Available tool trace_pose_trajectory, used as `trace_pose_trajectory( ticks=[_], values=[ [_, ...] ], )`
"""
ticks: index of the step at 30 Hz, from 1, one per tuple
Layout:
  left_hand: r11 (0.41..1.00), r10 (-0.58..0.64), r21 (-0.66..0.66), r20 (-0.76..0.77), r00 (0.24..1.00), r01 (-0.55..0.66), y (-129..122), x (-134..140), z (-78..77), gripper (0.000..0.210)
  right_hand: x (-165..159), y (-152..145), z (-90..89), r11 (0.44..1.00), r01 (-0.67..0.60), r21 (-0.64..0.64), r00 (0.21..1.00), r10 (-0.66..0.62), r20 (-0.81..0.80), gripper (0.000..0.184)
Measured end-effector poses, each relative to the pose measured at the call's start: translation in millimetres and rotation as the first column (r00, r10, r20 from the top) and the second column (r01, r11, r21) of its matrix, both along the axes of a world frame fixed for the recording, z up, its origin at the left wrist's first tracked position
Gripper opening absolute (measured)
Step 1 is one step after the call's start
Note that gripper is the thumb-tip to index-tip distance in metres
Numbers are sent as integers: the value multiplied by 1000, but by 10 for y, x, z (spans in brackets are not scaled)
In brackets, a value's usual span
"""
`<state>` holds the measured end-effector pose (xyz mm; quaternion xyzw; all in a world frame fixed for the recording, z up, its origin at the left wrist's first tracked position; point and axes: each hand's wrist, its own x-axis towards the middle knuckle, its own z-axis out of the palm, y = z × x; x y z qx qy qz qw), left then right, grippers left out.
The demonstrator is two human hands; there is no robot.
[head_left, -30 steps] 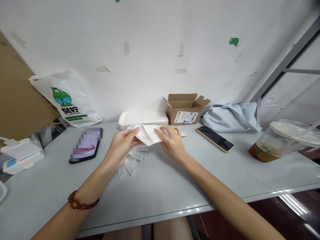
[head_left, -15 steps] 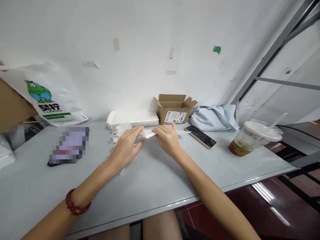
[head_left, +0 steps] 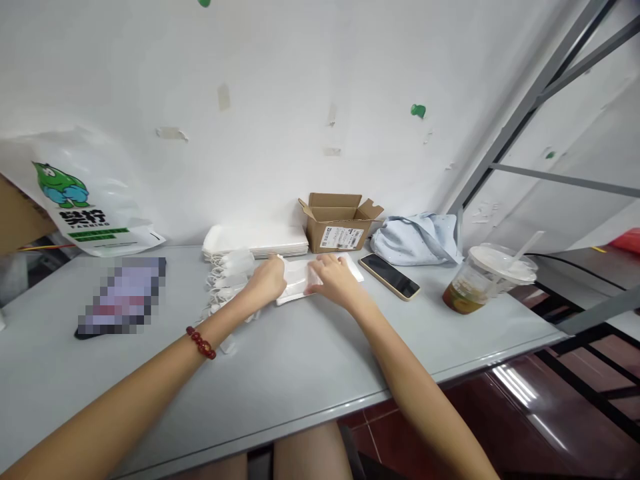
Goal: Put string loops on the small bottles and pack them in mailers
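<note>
A flat white packet [head_left: 296,288] lies on the table between my hands, with a clear, shiny layer over part of it. My left hand [head_left: 267,279] is closed in a fist at its left end; a small white bit shows at the fingers, but what they hold is hidden. Fingers apart, my right hand [head_left: 334,277] rests on top of the packet's right part. Just left of my left hand is a row of small white pieces with white string loops [head_left: 220,277], partly covered by my forearm. Behind them sits a stack of flat white pieces [head_left: 257,240].
An open cardboard box [head_left: 340,223] stands against the wall, beside a light blue cloth pouch [head_left: 417,240]. To the right are a phone [head_left: 390,277] and a lidded drink cup [head_left: 480,280]. A blurred dark-edged object [head_left: 123,297] and a printed white bag [head_left: 95,200] occupy the left.
The white packet, held up between both hands before, now lies flat on the table. My left hand has closed into a fist, and my right hand has come down onto the packet. The view has shifted slightly.
</note>
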<state>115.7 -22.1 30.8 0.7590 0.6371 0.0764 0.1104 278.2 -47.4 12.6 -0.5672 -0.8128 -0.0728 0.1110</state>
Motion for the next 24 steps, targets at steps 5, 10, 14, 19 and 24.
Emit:
trace_pose_trajectory(
  ticks=[5,10,14,19,24],
  values=[
    [998,35,-43,-58,998,-38,-22,54,55,47,-9,-11,-33,989,38,-141,996,-27,79,44],
    [987,-136,58,-173,976,148,-272,2,24,27,-66,11,-74,989,61,-138,993,-46,111,31],
    [896,-342,150,-366,865,418,-515,33,-208,40,-112,-26,-69,986,59,-155,990,-37,138,35],
    [887,-352,85,-509,785,453,-561,90,-345,51,-143,-176,10,985,39,-169,989,-14,144,36],
    [870,-331,172,-487,808,461,-518,104,-283,39,-148,-225,61,973,2,-230,986,36,162,22]
  ],
)
